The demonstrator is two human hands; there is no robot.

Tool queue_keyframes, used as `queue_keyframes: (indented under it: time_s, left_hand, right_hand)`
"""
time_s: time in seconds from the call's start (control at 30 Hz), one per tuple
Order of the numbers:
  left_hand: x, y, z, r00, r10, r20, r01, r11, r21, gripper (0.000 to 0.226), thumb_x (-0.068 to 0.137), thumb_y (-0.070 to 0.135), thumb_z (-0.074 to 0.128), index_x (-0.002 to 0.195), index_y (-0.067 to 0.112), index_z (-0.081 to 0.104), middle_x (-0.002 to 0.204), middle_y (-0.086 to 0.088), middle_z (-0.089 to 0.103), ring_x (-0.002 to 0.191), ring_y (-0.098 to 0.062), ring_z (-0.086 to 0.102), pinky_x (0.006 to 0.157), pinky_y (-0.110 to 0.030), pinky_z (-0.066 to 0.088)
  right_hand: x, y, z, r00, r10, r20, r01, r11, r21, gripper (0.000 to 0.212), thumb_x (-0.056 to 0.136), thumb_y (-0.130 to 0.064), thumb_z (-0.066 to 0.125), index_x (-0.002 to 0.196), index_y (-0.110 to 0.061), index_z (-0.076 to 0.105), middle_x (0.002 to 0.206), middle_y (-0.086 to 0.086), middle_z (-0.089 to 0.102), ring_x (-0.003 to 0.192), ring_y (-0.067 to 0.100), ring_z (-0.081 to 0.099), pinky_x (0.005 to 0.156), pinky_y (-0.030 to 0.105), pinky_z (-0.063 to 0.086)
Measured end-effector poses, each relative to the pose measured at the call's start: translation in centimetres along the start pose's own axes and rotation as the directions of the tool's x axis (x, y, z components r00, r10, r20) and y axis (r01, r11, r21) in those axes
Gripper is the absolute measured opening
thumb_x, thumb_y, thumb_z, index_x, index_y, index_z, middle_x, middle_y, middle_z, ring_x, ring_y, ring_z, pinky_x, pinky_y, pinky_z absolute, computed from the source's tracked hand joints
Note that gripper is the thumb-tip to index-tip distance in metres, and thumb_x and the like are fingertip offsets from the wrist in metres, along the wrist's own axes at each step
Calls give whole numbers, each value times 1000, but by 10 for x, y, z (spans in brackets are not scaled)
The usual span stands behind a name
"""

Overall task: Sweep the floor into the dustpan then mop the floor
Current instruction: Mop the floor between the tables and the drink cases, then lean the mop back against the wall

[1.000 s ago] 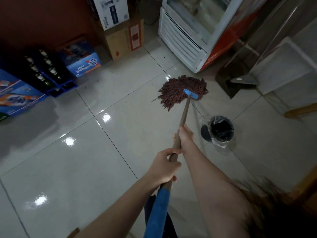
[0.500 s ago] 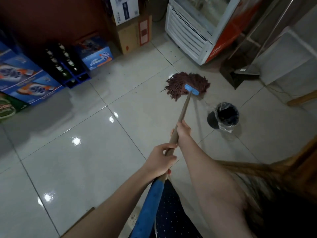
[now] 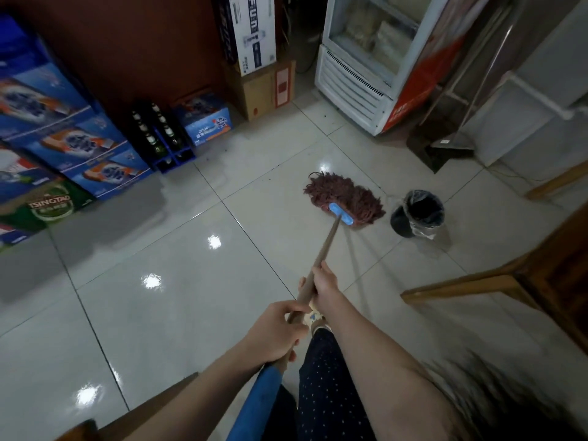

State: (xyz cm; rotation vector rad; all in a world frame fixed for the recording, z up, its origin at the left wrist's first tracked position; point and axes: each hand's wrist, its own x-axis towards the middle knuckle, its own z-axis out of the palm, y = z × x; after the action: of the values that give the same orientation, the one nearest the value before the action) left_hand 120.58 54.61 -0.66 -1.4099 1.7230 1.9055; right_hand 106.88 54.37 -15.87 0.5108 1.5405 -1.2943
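1. Mop handle point(image 3: 325, 248): a brown shaft. Its near end is in a blue sleeve point(image 3: 254, 402) cut off by the bottom edge of the frame, and parts of the shaft are covered by both hands.
2. Dark angular object point(image 3: 436, 151), upper right beside the white cooler point(image 3: 356, 87): too dim to identify.
3. Stacked blue cartons point(image 3: 79, 144): cut off at the left edge.
4. Left hand point(image 3: 273, 332), lower centre: fingers wrapped round the handle just above the blue sleeve.
5. Right hand point(image 3: 324, 284): grips the shaft further up, with the fingertips hidden behind it.
6. Mop head point(image 3: 346, 195), centre right: reddish-brown yarn fanned flat on the glossy tiled floor point(image 3: 152, 329), held in a light blue clamp point(image 3: 341, 214).
7. Black bin point(image 3: 417, 213) with a clear liner: just right of the mop head, not touching it.
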Motion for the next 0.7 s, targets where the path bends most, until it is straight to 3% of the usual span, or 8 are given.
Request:
queue_keyframes:
  time_s: [0.07,0.13,0.23,0.37,0.47,0.57,0.63,0.7]
  left_hand:
    - [-9,1,1,1000,6,4,-6,1000,-1,28,87,3,53,109,18,58,70,-8,52,35,-8,47,38,-19,42]
    - [-14,7,0,1000,10,13,-10,1000,-27,23,87,-1,51,104,12,58,71,-9,50,37,-6,47,38,-17,41]
    - [-17,25,-5,999,-2,35,5,996,-87,16,86,-6,47,94,4,56,67,-9,45,33,-4,44,34,-16,38]
    - [-7,51,-22,996,-72,51,76,993,-86,13,89,-1,44,86,8,53,62,-11,45,31,-11,44,32,-16,35]
    - [1,73,-33,989,-127,80,138,979,-151,9,93,4,44,91,7,53,64,-13,45,33,-13,45,32,-15,36]
    - [15,103,-39,987,-127,98,143,973,-183,8,94,10,47,91,7,54,62,-16,51,31,-14,50,33,-15,39]
    - [31,125,-44,981,-170,95,186,963,-195,12,91,18,54,88,6,57,56,-16,59,35,-17,56,35,-19,43]
    - [46,149,-46,977,-200,67,210,948,-237,15,87,20,60,81,7,60,54,-16,62,39,-21,59,36,-21,45]
  right_hand:
    - [-9,1,-4,999,-8,35,9,999,-36,43,100,-9,40,140,-23,44,136,19,42,62,24,54,51,30,46]
    - [-17,-4,-5,998,-20,60,23,998,-55,36,101,-7,37,131,-18,52,138,22,39,61,26,56,50,31,47]
    - [-29,-19,-4,994,-36,101,44,996,-75,25,101,-6,38,116,-10,56,117,19,42,63,27,55,44,27,52]
    - [-42,-46,-9,977,-42,208,97,960,-263,26,100,-8,33,100,-16,58,88,11,52,69,23,56,56,31,50]
    - [-39,-66,-19,963,-33,267,170,845,-508,39,97,-5,32,113,-29,59,93,5,64,76,18,64,68,31,46]
    - [-34,-88,-21,945,-93,312,270,762,-589,47,92,-4,44,129,-31,55,104,0,65,87,15,63,80,33,38]
    - [-28,-107,-22,925,-157,345,333,772,-542,48,86,-4,55,131,-23,56,111,4,61,78,11,60,73,26,39]
    - [-21,-130,-22,888,-228,399,413,777,-475,52,80,0,61,130,-12,56,110,8,58,72,6,56,56,12,44]
